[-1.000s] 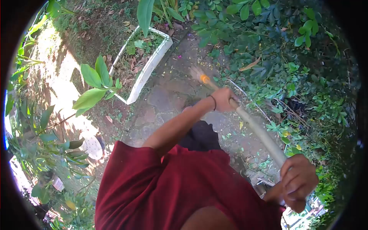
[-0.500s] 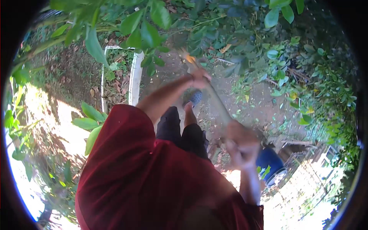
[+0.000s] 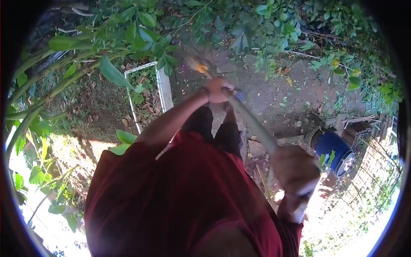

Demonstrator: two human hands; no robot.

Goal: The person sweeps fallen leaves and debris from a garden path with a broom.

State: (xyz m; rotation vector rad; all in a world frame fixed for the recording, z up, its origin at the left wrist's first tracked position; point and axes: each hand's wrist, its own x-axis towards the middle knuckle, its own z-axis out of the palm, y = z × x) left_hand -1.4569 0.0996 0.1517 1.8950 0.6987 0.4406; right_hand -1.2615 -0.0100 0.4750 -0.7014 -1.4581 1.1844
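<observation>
Fingers, L: curled tight round the pole (image 3: 250, 122), far end, near its orange band (image 3: 202, 68); L hand (image 3: 217, 90) has a dark band at the wrist.
Fingers, R: wrapped round the pole's near end; R hand (image 3: 294, 167) is blurred, so single fingers can't be told apart, but the fist looks closed on it.
Pole: pale, long, runs diag. from R hand at lower right up to L hand at centre top, then on past the orange band to a blurred tip under the leaves (image 3: 222, 25).
Body: red shirt (image 3: 180, 192) fills the lower centre; dark shorts (image 3: 214, 128) just beyond it, below the pole.
Ground: bare dirt path (image 3: 278, 94) w/ scattered fallen leaves, right of the L hand.
Left side: white-edged bed (image 3: 165, 92) w/ dry leaves inside, beside the L forearm; grass beyond it.
Right side: blue barrel (image 3: 332, 147) near the R hand, not touching; fence (image 3: 376, 171) behind it.
Top: green branches hang over the pole's far end.
</observation>
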